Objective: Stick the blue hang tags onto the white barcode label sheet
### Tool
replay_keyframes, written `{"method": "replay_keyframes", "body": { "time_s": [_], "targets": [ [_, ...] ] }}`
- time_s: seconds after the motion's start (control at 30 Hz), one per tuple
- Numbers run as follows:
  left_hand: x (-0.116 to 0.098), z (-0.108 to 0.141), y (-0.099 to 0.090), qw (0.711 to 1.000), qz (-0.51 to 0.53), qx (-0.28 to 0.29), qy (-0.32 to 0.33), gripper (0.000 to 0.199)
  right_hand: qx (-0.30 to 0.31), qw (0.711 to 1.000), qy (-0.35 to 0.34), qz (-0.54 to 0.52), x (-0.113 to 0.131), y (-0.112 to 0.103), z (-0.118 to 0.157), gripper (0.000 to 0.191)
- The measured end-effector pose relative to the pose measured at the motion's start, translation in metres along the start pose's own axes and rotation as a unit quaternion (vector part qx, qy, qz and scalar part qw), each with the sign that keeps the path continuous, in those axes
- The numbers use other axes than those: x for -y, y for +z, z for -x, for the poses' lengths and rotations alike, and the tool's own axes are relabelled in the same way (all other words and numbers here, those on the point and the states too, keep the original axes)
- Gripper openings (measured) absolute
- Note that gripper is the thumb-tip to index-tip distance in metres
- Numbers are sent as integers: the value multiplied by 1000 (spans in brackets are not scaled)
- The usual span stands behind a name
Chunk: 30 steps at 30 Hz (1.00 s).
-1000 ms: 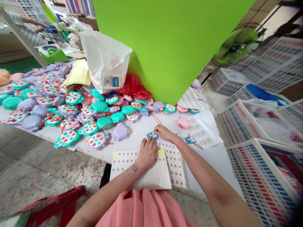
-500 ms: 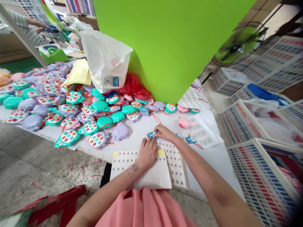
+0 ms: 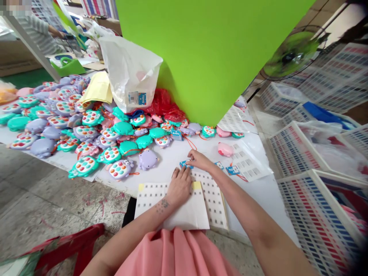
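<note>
My right hand (image 3: 199, 160) pinches a small blue "TOYS" tag (image 3: 186, 164) at the fingertips, just above my left hand (image 3: 180, 187). The left hand lies flat with its fingers apart on a white sheet of small printed labels (image 3: 152, 203). A second label sheet (image 3: 212, 199) lies beside it. Just beyond, a purple turtle toy (image 3: 120, 169) and a teal one (image 3: 83, 167) lead into a large heap of similar toys (image 3: 86, 130). To the right are a pink pig toy (image 3: 225, 149) and another blue tag (image 3: 232, 170) with orange string.
A white bag (image 3: 132, 73) and red plastic (image 3: 166, 105) lean on a green board (image 3: 207, 46) behind the toys. White crates (image 3: 319, 214) stand to the right, beyond a fan (image 3: 293, 53). A person (image 3: 37, 32) works at the upper left. A red stool (image 3: 69, 245) stands on the floor.
My hands have hardly moved, and the tag stays at my right fingertips. The whole view has shifted slightly, and the person at the upper left has moved their arm.
</note>
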<state>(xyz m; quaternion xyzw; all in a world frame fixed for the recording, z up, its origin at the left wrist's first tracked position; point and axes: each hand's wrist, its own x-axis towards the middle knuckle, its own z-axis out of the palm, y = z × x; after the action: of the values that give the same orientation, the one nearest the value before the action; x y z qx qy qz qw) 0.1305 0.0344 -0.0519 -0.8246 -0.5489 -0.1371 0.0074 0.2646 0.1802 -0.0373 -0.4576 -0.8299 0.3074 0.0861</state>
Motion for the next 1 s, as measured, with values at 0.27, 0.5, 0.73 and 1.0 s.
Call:
{"method": "replay_keyframes", "body": {
  "time_s": [0.27,0.5,0.73,1.0],
  "targets": [
    [0,0,1,1000,3,-16,0,25,-64,997,-16,37,5,6,1,9],
    [-1,3,0,999,14,-50,7,17,-65,967,-169,180,3,2,31,36],
    [-1,3,-1,999,14,-39,4,17,-57,919,-227,317,15,7,46,30],
    [-1,3,-1,999,14,-29,4,16,-60,903,-270,328,22,5,59,30]
  ]
}}
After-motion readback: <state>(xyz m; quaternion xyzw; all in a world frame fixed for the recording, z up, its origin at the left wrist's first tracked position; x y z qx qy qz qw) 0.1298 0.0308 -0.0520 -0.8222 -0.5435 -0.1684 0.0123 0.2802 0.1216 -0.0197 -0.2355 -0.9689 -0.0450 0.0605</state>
